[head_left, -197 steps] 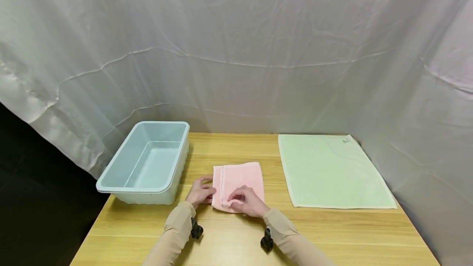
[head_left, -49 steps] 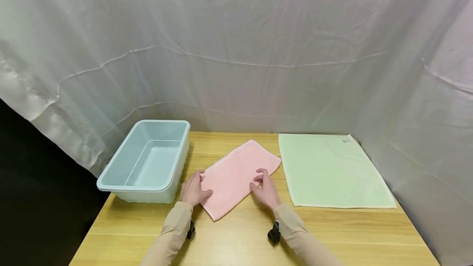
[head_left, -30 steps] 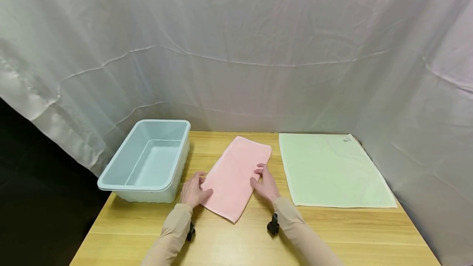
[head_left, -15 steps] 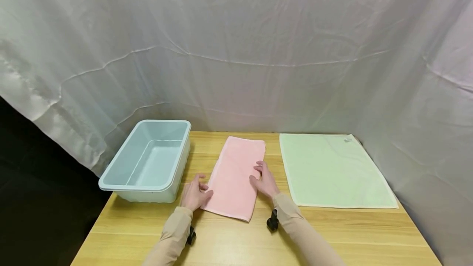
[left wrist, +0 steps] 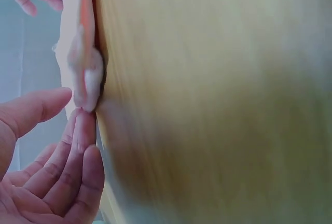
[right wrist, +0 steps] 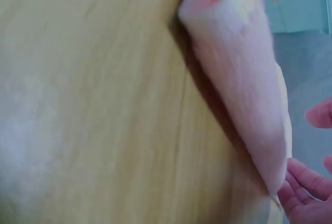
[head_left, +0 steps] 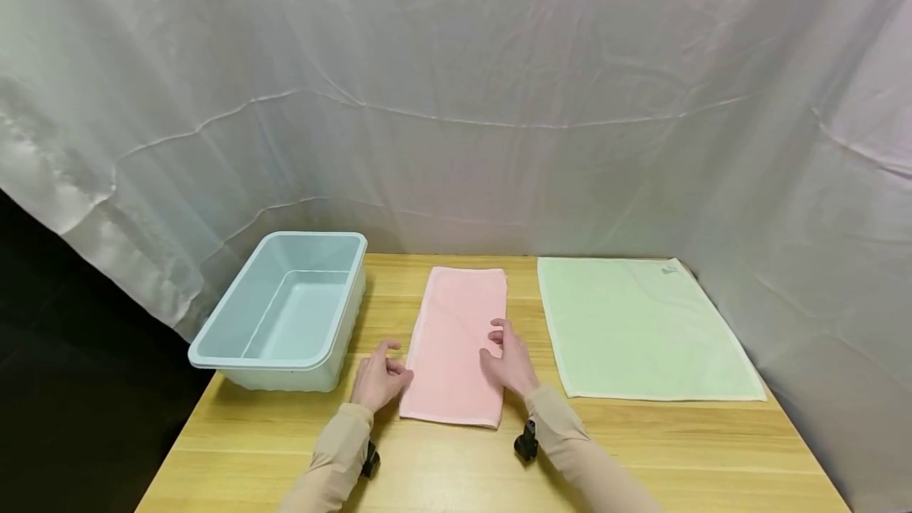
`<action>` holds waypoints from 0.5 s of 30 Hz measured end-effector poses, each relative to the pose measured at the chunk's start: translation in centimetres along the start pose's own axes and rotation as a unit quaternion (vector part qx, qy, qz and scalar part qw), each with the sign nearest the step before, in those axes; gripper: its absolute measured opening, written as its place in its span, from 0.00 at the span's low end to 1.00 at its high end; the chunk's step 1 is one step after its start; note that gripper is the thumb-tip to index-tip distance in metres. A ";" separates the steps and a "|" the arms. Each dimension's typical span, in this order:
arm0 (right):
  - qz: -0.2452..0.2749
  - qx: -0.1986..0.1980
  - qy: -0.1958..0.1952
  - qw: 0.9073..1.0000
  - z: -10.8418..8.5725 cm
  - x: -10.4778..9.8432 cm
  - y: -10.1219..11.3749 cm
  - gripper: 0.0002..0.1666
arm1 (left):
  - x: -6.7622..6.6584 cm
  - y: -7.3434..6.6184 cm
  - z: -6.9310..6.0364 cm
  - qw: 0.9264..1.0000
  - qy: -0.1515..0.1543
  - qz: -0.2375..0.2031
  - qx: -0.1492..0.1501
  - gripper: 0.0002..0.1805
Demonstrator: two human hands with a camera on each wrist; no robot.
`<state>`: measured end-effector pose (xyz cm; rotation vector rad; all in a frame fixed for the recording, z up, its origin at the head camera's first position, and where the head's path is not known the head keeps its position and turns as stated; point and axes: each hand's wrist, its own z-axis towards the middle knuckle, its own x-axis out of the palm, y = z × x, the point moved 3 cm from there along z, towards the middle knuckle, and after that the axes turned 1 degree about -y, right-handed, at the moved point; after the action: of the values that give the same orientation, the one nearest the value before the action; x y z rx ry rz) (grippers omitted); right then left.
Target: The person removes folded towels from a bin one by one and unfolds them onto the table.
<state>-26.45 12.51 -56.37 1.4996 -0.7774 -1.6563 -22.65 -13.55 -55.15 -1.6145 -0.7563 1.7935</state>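
Observation:
A pink towel (head_left: 456, 347), folded into a long rectangle, lies on the table between both hands, its long sides pointing away from me. At its left edge, near the front corner, is my left hand (head_left: 379, 378); the left wrist view shows the fingertips (left wrist: 85, 125) against the towel's folded edge and the thumb apart from them. My right hand (head_left: 511, 359) is at the right edge. Its fingers (right wrist: 298, 187) touch the towel's side in the right wrist view, with the thumb held away. Neither hand pinches the cloth. Layers show at the towel's near end (right wrist: 223, 6).
A light blue plastic tub (head_left: 335, 347) stands at the left of the table. On the right, a pale green towel (head_left: 641, 331) is spread flat, with a small tag at its far right corner. A grey curtain (head_left: 456, 141) hangs behind the wooden table (head_left: 442, 473).
The pink towel went from a smaller folded square to a longer rectangle, then turned from slanting rightward to nearly straight. Its far end swung left. Both hands moved only slightly in the last second.

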 end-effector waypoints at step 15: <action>0.006 -0.029 -0.015 0.999 0.3 -0.1 0.0 0.31 | 1.0 0.0 -0.6 0.997 0.027 -0.072 -0.030 0.28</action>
<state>-26.70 12.55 -56.29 1.4304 -0.7466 -1.6805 -22.17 -12.84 -55.85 -1.5973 -0.8863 1.6345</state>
